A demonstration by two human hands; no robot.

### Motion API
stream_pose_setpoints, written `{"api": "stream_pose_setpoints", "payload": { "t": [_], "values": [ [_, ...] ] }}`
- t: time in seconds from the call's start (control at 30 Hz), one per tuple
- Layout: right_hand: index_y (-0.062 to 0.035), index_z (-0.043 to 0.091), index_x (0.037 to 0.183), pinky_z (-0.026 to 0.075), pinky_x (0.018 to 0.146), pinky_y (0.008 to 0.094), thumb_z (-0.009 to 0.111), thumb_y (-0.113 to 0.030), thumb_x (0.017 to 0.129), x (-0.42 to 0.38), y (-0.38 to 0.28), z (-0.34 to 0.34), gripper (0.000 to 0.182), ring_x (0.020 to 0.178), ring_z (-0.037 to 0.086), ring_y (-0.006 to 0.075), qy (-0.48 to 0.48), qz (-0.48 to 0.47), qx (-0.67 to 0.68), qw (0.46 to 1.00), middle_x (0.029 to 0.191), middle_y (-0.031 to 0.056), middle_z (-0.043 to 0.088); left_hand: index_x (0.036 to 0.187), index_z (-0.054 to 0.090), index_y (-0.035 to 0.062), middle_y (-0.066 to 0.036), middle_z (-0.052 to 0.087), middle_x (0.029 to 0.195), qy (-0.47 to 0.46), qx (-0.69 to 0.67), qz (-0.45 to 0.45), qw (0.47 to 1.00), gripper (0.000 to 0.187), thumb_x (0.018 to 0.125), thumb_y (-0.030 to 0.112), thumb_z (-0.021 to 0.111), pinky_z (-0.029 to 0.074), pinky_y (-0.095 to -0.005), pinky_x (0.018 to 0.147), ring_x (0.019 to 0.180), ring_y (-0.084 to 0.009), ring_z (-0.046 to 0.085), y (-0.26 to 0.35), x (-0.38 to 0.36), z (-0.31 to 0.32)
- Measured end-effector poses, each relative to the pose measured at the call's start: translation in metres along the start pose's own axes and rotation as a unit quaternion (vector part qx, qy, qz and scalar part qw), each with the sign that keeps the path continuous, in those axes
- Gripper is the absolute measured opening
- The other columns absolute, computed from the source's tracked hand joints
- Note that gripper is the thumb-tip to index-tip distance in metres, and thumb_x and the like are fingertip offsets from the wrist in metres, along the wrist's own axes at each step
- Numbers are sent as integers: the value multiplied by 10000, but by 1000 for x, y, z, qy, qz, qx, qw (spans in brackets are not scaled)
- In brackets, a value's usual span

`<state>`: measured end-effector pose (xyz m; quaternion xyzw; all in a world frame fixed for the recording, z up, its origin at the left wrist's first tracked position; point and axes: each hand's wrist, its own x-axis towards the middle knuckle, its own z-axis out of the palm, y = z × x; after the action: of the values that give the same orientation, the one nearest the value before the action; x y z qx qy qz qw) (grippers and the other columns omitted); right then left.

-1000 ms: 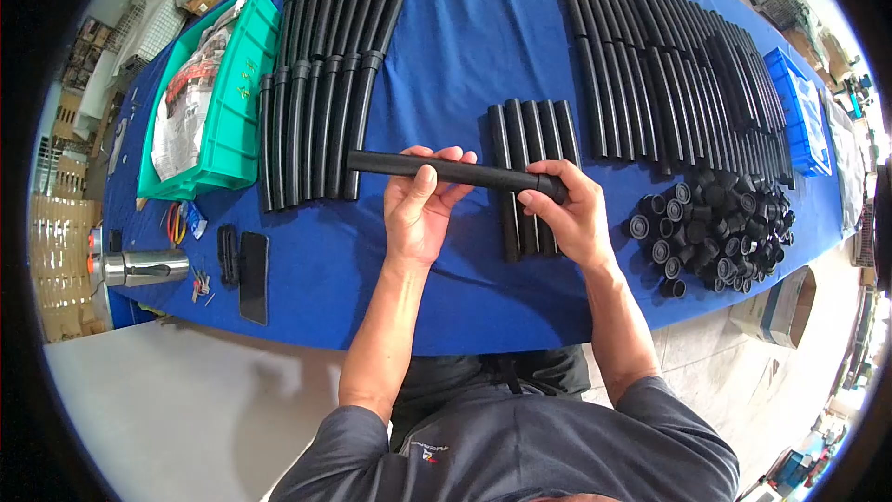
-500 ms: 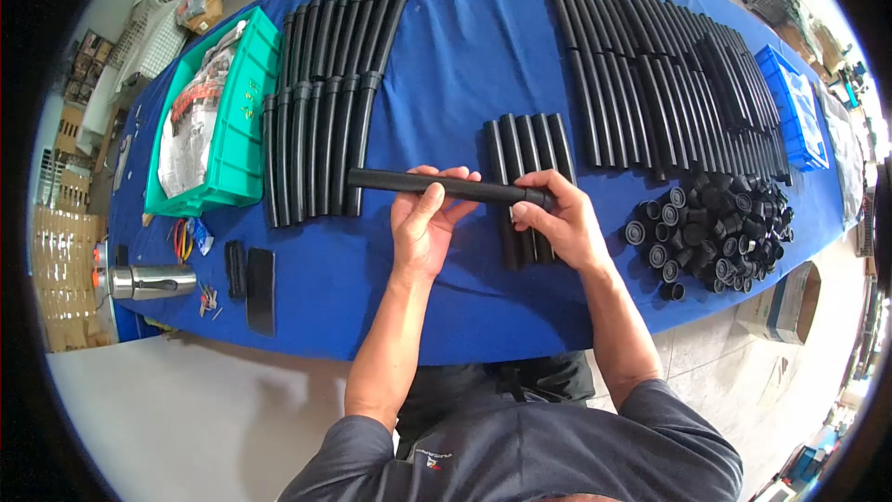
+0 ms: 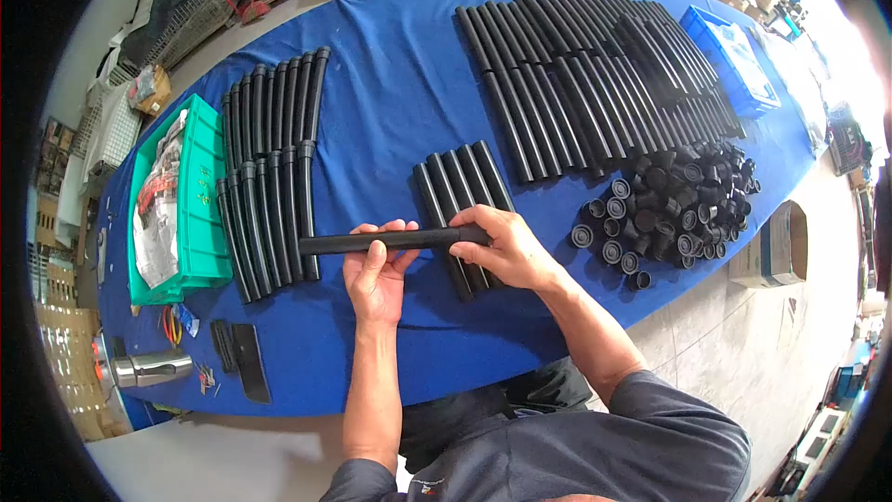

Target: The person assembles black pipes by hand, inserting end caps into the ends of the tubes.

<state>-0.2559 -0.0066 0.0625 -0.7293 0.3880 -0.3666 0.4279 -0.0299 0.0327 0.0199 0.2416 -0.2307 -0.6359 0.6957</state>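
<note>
A black tube (image 3: pixel 339 243) lies level across both hands above the blue-covered table. My left hand (image 3: pixel 374 284) is palm up with its fingers beneath the tube's middle and the thumb pressing the near side. At the right end, my right hand (image 3: pixel 506 246) closes its thumb and fingers around the tube, covering most of a wider black end cap (image 3: pixel 476 235). Several loose black tubes (image 3: pixel 452 175) lie side by side just behind and below the right hand. Right of that hand is a heap of round black caps (image 3: pixel 688 209).
Two rows of capped tubes (image 3: pixel 265 130) lie at left beside a green crate (image 3: pixel 206 195). Many more tubes (image 3: pixel 530 84) fill the back right, with a blue basket (image 3: pixel 729 60) beyond. A metal flask (image 3: pixel 153 368), keys (image 3: pixel 206 376) and a dark flat phone-like object (image 3: pixel 249 363) sit front left.
The head view has turned, so the table appears shifted left and lower. Both hands still hold the tube; the right fingers now cover more of its capped end.
</note>
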Motion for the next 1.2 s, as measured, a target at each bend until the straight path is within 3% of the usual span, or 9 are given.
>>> {"api": "stream_pose_setpoints", "payload": {
  "t": [0.07,0.17,0.3,0.7,0.83,0.93,1.2],
  "values": [
    [8,643,1126,500,597,306,776,-138,891,-1,-2,4,307,700,653,146,17,2,1,1000,809,63,672,1241,569,69,-230,681,1215,17,-8,3,1000,245,1002,77,624,619,-486,966,1180,-398,664,1,0,8],
    [-6,648,1103,508,694,371,791,-182,873,0,1,16,323,797,667,285,78,-89,-38,992,898,144,661,1237,576,69,-226,686,1209,26,-29,-3,999,241,1001,74,626,614,-475,979,1178,-397,665,-1,1,0],
    [-4,654,1093,515,703,372,812,-214,862,-2,-14,9,349,800,671,274,8,47,31,998,899,141,665,1211,592,68,-221,697,1187,0,-38,0,999,222,994,66,635,615,-470,979,1169,-398,670,0,4,-10],
    [-2,645,1075,515,715,400,770,-218,896,-1,-7,6,307,805,679,301,-16,20,1,1000,877,150,667,1219,589,42,-237,690,1208,-6,-17,-3,1000,228,999,81,634,617,-477,972,1170,-397,671,0,1,-7],
    [-1,645,1083,522,731,400,777,-205,886,-2,-7,12,313,821,680,305,27,16,-8,999,904,156,668,1224,589,46,-239,691,1209,3,-19,4,1000,225,1006,87,623,618,-481,968,1166,-390,675,-2,4,-2],
    [-4,648,1093,525,741,392,786,-194,874,-1,-2,19,322,837,680,305,61,-49,-37,996,927,158,668,1226,593,51,-238,694,1204,19,-17,-2,1000,215,1015,94,608,623,-491,956,1164,-388,676,-3,2,1],
    [0,650,1100,521,663,367,785,-203,890,-3,-5,16,321,733,675,243,4,29,29,999,824,122,666,1209,614,61,-232,699,1193,-6,-37,-20,999,191,1021,88,593,633,-509,933,1154,-401,678,-3,3,-13]
  ]
}}
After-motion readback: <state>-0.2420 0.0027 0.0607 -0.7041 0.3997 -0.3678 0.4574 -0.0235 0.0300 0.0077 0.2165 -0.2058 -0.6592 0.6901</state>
